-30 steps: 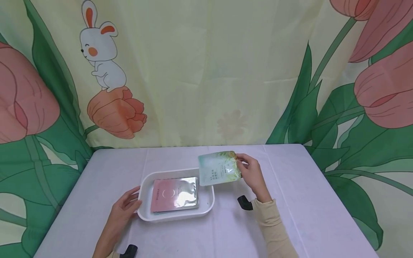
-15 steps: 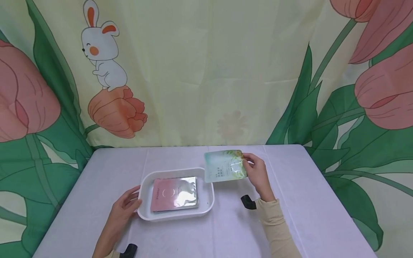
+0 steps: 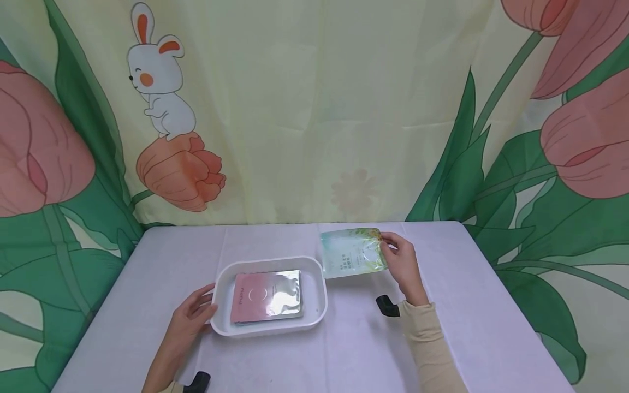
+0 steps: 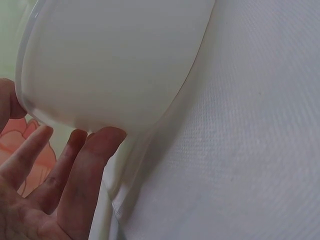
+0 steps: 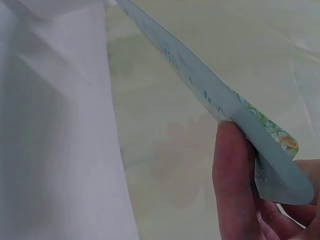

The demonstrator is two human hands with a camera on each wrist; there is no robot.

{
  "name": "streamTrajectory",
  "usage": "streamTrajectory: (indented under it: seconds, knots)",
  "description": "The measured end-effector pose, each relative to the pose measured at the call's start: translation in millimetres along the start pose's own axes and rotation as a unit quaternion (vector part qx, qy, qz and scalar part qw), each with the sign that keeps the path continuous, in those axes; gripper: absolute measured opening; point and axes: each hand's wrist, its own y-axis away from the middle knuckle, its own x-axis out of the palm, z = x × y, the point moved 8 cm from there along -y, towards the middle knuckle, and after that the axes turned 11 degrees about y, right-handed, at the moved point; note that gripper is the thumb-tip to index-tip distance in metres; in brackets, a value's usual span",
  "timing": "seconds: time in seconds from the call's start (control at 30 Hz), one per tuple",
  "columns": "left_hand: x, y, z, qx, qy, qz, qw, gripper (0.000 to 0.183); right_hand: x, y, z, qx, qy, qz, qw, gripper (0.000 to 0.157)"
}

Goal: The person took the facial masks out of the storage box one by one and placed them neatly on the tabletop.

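Note:
My right hand (image 3: 405, 267) pinches a pale green sheet mask sachet (image 3: 351, 254) by its right end, between thumb and fingers. The sachet is raised above the table, beside the right end of a white tray (image 3: 321, 308). Seen from the right wrist, the sachet (image 5: 200, 85) is nearly edge-on, with the thumb pressed on its near face. At the tray's left end, my left hand (image 3: 187, 316) touches the outer wall with extended fingertips and thumb; the left wrist view shows them along the tray's edge (image 4: 115, 75). Inside the tray lies a pink and silver sachet (image 3: 265, 296) on a low stack.
A white cloth (image 3: 363, 360) covers the table. Behind it hangs a curtain (image 3: 314, 109) printed with tulips and a rabbit. Black wrist camera parts (image 3: 388, 307) stick out from the sleeves.
My right hand has moved right with the green sachet, from above the tray's right end to just past its rim. The left hand and the tray have stayed in place.

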Motion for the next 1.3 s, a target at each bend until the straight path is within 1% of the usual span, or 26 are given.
streamTrajectory:
  seconds: [0.17, 0.33, 0.5, 0.73, 0.87, 1.13, 1.3]
  knots:
    - [0.3, 0.1, -1.1, 0.0, 0.001, -0.001, 1.0, 0.065, -3.0, -1, -4, 0.003, 0.008, -0.008, 1.0, 0.032]
    - [-0.1, 1.1, -0.4, -0.006, 0.0, -0.003, 1.0, 0.065, -2.2, -2, -9, 0.007, 0.019, -0.005, 1.0, 0.033]
    - [0.0, 2.1, -1.2, -0.006, 0.0, -0.003, 1.0, 0.067, 3.4, -5, -19, 0.025, 0.024, 0.005, 0.999, 0.033]
    - [0.7, 2.5, -2.7, -0.004, 0.002, -0.003, 1.0, 0.066, 12.5, -10, -28, 0.015, 0.039, 0.003, 0.999, 0.033]
    - [1.2, 3.1, -2.8, -0.007, 0.003, -0.001, 1.0, 0.067, 16.4, -11, -32, 0.011, 0.033, 0.0, 0.999, 0.032]
    - [2.1, 3.2, -2.2, -0.009, 0.009, 0.0, 0.9999, 0.072, 23.7, -13, -39, 0.018, 0.043, 0.01, 0.999, 0.032]
    - [1.3, 5.7, -2.7, -0.014, 0.009, -0.005, 0.9999, 0.07, 32.3, -13, -46, 0.025, 0.046, 0.022, 0.998, 0.033]
